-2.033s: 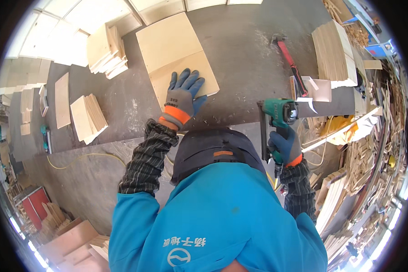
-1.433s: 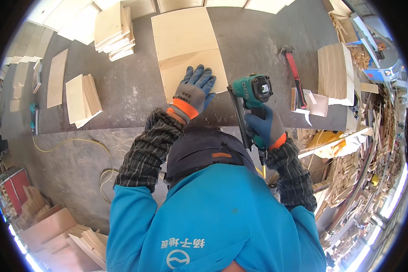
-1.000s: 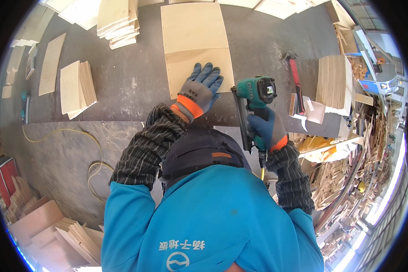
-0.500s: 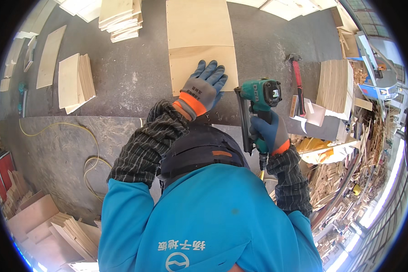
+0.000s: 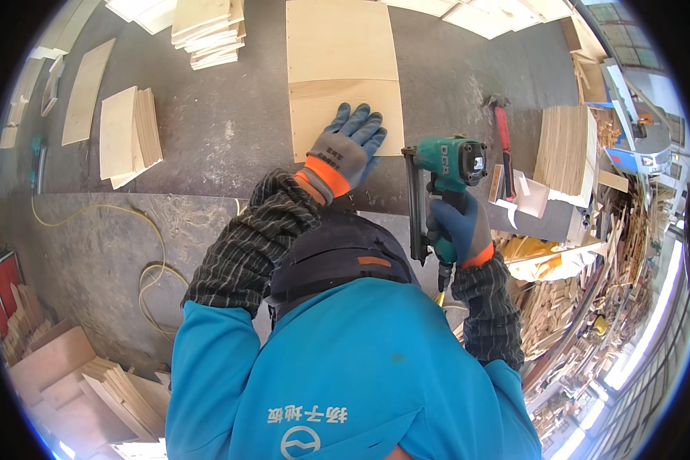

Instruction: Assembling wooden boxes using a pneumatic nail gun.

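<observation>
My left hand (image 5: 345, 148), in a grey and blue work glove with an orange cuff, lies flat with fingers spread on a pale wooden board (image 5: 312, 103). A second light board (image 5: 343, 42) meets its far edge. In my gloved right hand (image 5: 464, 228) is a green and black nail gun (image 5: 446, 162), gripped by its handle. The gun's long dark magazine is turned toward me, and its nose is just right of the board's near right corner. A hose fitting hangs below the handle.
On the dark table, a red-handled hammer (image 5: 504, 138) lies right of the nail gun, near a tall stack of thin boards (image 5: 563, 149). More board stacks (image 5: 128, 136) stand at the left. A yellow hose (image 5: 149, 218) snakes over the floor. Scrap wood (image 5: 567, 307) is heaped at right.
The nail gun in my right hand has shifted slightly right. My left hand stays flat on the board, nearly in place. The whole view has drifted a little.
</observation>
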Available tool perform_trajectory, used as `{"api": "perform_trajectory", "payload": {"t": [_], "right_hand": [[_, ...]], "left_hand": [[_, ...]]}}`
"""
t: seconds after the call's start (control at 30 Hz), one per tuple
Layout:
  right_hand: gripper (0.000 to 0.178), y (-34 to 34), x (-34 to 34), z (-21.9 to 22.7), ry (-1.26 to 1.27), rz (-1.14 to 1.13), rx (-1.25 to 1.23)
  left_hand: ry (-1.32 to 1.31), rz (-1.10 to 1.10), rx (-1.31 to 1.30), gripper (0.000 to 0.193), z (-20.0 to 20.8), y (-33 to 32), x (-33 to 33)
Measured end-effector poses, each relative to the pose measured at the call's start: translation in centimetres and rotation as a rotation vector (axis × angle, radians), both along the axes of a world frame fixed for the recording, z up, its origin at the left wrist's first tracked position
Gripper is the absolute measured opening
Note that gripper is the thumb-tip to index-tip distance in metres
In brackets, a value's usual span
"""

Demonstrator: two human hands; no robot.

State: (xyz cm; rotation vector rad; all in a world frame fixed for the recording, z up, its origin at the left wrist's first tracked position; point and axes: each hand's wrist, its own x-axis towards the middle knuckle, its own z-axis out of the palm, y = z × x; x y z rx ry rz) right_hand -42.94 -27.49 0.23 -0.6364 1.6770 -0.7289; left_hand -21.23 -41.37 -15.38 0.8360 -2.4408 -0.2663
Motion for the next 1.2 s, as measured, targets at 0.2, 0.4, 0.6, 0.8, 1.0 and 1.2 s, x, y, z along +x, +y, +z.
{"api": "perform_trajectory", "payload": {"t": [0.2,0.4,0.6,0.8,1.0,1.2], "right_hand": [[0.04,0.0,1.2,-0.9,-0.034,0.017,-0.017],[0.039,-0.6,2.6,-0.7,-0.006,0.034,0.001],[0.04,-0.6,3.0,-0.7,-0.022,0.029,0.012],[0.04,-0.5,3.0,-0.9,-0.013,0.033,-0.028],[0.036,2.0,1.2,0.0,0.027,-0.069,-0.043],[0.035,2.9,0.4,0.0,0.044,-0.103,-0.069]], "left_hand": [[-0.009,-0.015,0.029,0.051,0.2,-0.2,0.1],[-0.024,-0.082,0.082,0.059,-0.1,-1.0,0.7],[-0.005,-0.062,0.084,0.06,-0.1,-0.8,0.6],[0.002,-0.052,0.089,0.058,0.1,-0.7,0.8],[-0.067,-0.003,0.128,0.087,2.8,-0.7,4.8],[-0.126,0.226,0.298,0.099,0.0,-0.6,9.6]]}}
